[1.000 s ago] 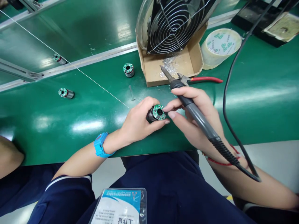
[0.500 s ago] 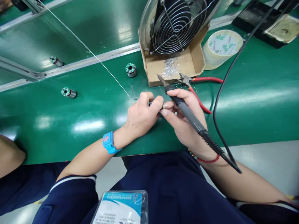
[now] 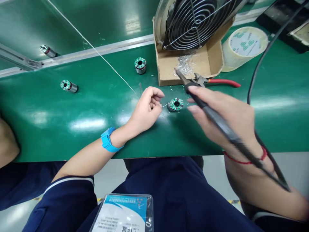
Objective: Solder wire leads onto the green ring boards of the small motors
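A small cylindrical motor part with a green ring-shaped circuit board point(image 3: 176, 104) stands on the green belt point(image 3: 72, 122), free of both hands. My left hand point(image 3: 146, 109) rests just left of it, fingers curled in a pinch on a thin solder wire point(image 3: 101, 56) that runs up to the far left. My right hand point(image 3: 227, 117), blurred by motion, is closed around a grey-handled soldering iron point(image 3: 212, 116). The iron's tip points up and left, above and to the right of the part.
More parts of the same kind point(image 3: 140, 65) point(image 3: 69, 86) point(image 3: 48, 51) lie on the belt. A cardboard box point(image 3: 169, 72) holds a wire-guarded fan point(image 3: 198, 22), with a tape roll point(image 3: 243, 45), red-handled cutters point(image 3: 222, 82) and the iron's cable point(image 3: 259, 61) nearby. Another person's arm point(image 3: 7, 141) is at the left edge.
My left hand has let go of the part, which now stands on the belt, and has closed on the solder wire. My right hand with the iron has drawn back to the right.
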Motion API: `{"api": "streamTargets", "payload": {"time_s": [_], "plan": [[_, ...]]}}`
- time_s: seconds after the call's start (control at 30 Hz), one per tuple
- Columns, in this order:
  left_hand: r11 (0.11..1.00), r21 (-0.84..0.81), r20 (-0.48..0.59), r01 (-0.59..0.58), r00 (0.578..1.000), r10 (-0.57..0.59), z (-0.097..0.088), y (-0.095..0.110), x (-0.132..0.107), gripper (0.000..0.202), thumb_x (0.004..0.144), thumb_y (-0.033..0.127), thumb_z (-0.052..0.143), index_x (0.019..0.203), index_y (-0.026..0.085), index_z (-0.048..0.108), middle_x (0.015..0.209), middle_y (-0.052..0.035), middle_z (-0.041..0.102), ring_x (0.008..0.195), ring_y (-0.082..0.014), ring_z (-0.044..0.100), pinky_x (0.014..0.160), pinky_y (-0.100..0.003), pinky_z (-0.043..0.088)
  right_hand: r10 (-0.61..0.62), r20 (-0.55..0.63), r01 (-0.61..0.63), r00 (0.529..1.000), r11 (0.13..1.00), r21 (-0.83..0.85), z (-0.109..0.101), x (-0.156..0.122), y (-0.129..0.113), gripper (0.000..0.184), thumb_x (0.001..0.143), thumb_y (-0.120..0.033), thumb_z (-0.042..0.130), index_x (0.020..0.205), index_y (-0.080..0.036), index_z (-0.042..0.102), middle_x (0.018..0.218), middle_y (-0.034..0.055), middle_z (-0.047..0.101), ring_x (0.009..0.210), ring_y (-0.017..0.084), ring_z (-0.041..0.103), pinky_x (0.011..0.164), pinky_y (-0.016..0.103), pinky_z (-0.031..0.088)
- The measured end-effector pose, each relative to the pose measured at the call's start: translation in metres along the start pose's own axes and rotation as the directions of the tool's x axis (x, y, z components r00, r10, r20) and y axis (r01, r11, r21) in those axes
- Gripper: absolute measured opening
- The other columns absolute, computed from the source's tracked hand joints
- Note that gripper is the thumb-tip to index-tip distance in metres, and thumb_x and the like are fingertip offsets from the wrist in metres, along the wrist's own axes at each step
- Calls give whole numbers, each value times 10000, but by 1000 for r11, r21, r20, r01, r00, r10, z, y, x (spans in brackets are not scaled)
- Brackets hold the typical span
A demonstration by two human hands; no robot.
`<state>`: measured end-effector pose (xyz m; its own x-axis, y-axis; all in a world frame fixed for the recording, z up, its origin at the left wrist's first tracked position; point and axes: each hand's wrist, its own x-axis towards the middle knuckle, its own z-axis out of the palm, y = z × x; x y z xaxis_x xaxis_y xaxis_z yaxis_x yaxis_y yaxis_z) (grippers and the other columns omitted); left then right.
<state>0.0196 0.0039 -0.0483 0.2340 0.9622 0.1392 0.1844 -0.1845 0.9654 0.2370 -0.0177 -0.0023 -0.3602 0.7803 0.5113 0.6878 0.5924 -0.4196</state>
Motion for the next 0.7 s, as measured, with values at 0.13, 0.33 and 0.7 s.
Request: {"api": "streamTargets", "payload": {"time_s": [0.13,0.33,0.7], "plan": [[990,107,44,-89,995,84,3,6,-3,304,800,19,453,1025,217,500,1024,-41,529,760,-88,550,660,-240,512,326,-210,-229,922,895,384,-3,-21,1,272,861,-244,703,1125,-252,768,935,53,779,682,148,698,639,294,549],[980,163,60,-111,993,102,3,10,-4,301,812,5,460,1015,224,496,1036,-48,548,738,-91,571,643,-254,535,533,-197,-307,823,710,634,-2,-39,4,162,836,-281,707,934,-201,808,674,45,706,488,132,612,407,247,455],[972,212,84,-104,993,88,12,13,2,295,810,16,451,997,236,505,1017,-48,546,754,-116,582,652,-291,554,531,-172,-374,830,758,534,-4,-39,5,173,821,-322,710,907,-216,814,633,38,694,505,158,637,422,278,469]]}}
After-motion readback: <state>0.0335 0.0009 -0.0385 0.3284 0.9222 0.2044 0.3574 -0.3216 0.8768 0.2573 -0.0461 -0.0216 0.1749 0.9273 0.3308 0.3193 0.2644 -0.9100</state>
